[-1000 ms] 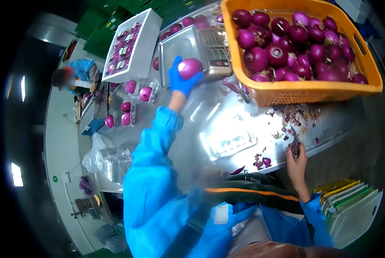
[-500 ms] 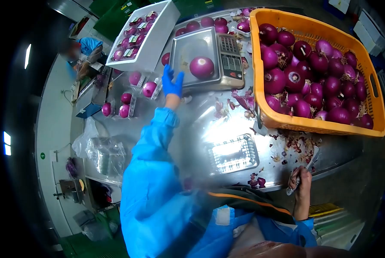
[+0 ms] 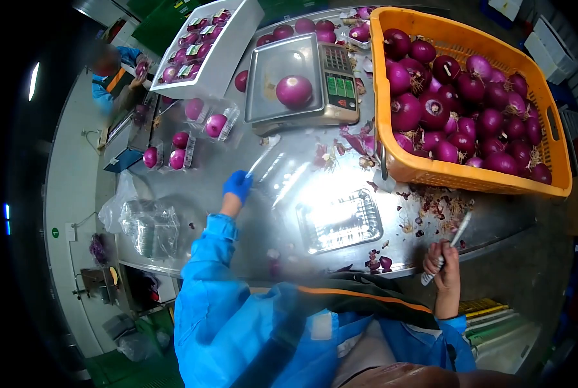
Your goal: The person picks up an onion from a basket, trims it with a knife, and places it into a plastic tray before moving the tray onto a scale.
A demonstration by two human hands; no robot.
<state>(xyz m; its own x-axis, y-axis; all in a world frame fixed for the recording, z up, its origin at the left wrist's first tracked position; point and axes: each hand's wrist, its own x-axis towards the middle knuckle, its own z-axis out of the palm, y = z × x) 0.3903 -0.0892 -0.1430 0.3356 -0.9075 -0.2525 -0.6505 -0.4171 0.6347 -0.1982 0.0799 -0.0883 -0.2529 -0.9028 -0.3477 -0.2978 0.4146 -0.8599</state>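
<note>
My left hand (image 3: pixel 238 185), in a blue glove, is closed low over the table, left of the empty clear plastic tray (image 3: pixel 340 223). Bright thin edges run from its fingers toward the scale; they look like a clear plastic piece, whose shape is hard to make out. My bare right hand (image 3: pixel 444 264) grips a knife (image 3: pixel 462 226) by its pale handle at the table's front edge, blade pointing up and away. One peeled red onion (image 3: pixel 294 92) sits on the pan of the weighing scale (image 3: pixel 338 111), whose display shows green.
An orange crate (image 3: pixel 476 183) full of red onions stands at right. Packed onions fill a white foam box (image 3: pixel 227 68) at back left; several onions in clear packs (image 3: pixel 215 125) lie before it. Onion skins (image 3: pixel 441 210) litter the table (image 3: pixel 205 194). A co-worker (image 3: pixel 117 71) handles onions beyond.
My left hand has drawn back from beside the scale toward me and closed. The scale's display has turned green. My right hand has shifted slightly, its knife still in hand.
</note>
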